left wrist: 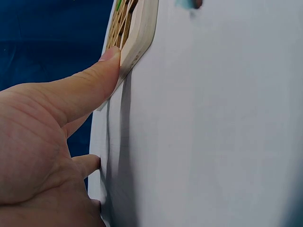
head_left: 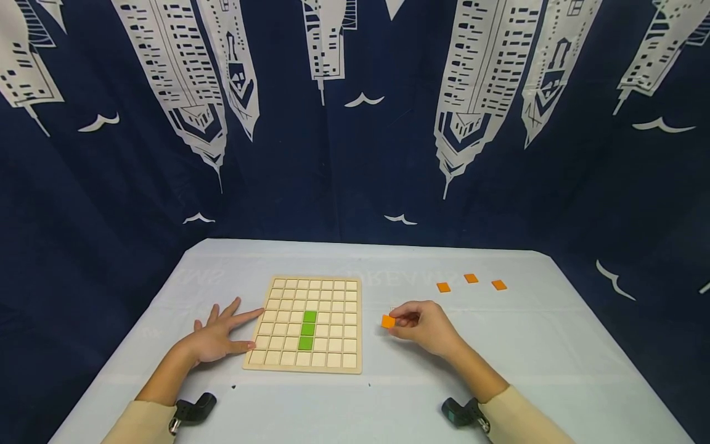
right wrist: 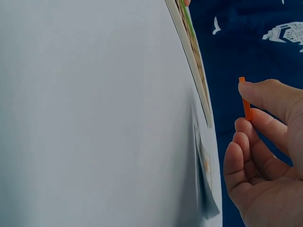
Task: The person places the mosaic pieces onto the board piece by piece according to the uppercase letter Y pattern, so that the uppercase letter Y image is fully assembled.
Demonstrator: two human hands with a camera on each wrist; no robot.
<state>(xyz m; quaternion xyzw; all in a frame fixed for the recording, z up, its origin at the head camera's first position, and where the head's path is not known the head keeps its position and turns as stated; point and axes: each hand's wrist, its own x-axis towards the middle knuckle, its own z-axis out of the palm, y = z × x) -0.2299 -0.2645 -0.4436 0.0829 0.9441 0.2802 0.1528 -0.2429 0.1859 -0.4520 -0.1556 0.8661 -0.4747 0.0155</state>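
Note:
A wooden grid board [head_left: 334, 364] lies on the white table, with green square tiles [head_left: 307, 328] in a column of three near its middle. With fingers spread, my left hand [head_left: 213, 339] touches the board's left edge by the thumb and index finger. The left wrist view shows the thumb [left wrist: 90, 87] pressed against the board's rim [left wrist: 142, 42]. To the right of the board, my right hand [head_left: 427, 330] pinches an orange square tile [head_left: 387, 321] between thumb and fingers. Seen edge-on in the right wrist view, that orange tile [right wrist: 245, 101] is held off the table.
Three orange tiles [head_left: 471, 279] lie apart at the table's back right. A thin card with a printed grid [right wrist: 207, 165] appears in the right wrist view, largely hidden behind the right hand in the head view. Dark specks [head_left: 233, 386] dot the front. A navy patterned cloth [head_left: 333, 154] hangs behind.

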